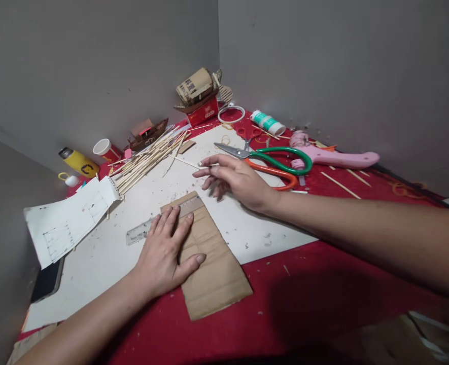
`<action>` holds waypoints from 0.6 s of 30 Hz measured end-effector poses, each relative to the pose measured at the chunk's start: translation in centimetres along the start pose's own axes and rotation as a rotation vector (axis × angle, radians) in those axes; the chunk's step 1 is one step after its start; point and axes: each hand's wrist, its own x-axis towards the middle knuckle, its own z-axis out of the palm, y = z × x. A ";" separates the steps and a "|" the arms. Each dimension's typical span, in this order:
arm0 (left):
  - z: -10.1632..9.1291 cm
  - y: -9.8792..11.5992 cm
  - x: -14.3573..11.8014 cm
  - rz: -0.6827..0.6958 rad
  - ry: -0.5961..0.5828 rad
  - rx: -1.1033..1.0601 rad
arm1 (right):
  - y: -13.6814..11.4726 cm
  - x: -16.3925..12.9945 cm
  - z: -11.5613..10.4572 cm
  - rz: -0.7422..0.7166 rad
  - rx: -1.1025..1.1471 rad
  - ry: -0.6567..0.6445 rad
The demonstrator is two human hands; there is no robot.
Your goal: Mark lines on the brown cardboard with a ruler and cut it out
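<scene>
The cardboard (pixel 212 263), a brown strip with a rounded far end, lies half on the white board (pixel 106 253) and half on the red cloth (pixel 323 284), near the middle of the table; across its far end lies a clear ruler (pixel 148 229), one end sticking out to the left; the left hand (pixel 167 253) lies flat on both, fingers spread, thumb out over the cardboard, pressing them down; the right hand (pixel 234 178) hovers just beyond the cardboard with fingers loosely extended and nothing pinched that I can make out, its fingertips near a loose stick (pixel 186 162) and the scissors (pixel 270 159); to do this well, I judge, the left palm should keep even weight on ruler and cardboard so neither slips, and the right should pick up whatever it is after without nudging the ruler's edge. Counted: one cardboard strip, one ruler, one pair of scissors with a green and an orange handle, one pink glue gun (pixel 334 157) beside them, one white tube (pixel 268 122) with a green label, one white ring (pixel 231 113), one red cup (pixel 104 148), one yellow bottle (pixel 78 162), one drawn paper sheet (pixel 66 220) at the left, two small cardboard boats (pixel 199 91) by the wall corner; the bundle of sticks (pixel 148 158) holds too many to count.
</scene>
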 end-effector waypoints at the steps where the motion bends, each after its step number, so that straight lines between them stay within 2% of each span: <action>1: -0.1 0.0 -0.2 0.005 0.002 0.002 | 0.1 -0.2 0.0 -0.023 -0.015 -0.011; 4: -0.2 -0.2 -0.5 0.029 0.009 0.008 | 0.3 -0.7 0.0 -0.103 -0.094 -0.034; 7: -0.4 -0.5 -0.5 0.055 0.018 0.014 | 0.5 -0.5 -0.1 -0.172 -0.125 0.009; 13: -0.5 -0.8 0.0 0.110 0.052 0.067 | 0.6 -0.2 -0.3 -0.205 -0.154 0.080; 18: 0.2 -1.2 0.3 0.234 0.133 0.075 | 0.8 -0.8 -0.5 -0.152 -0.189 -0.033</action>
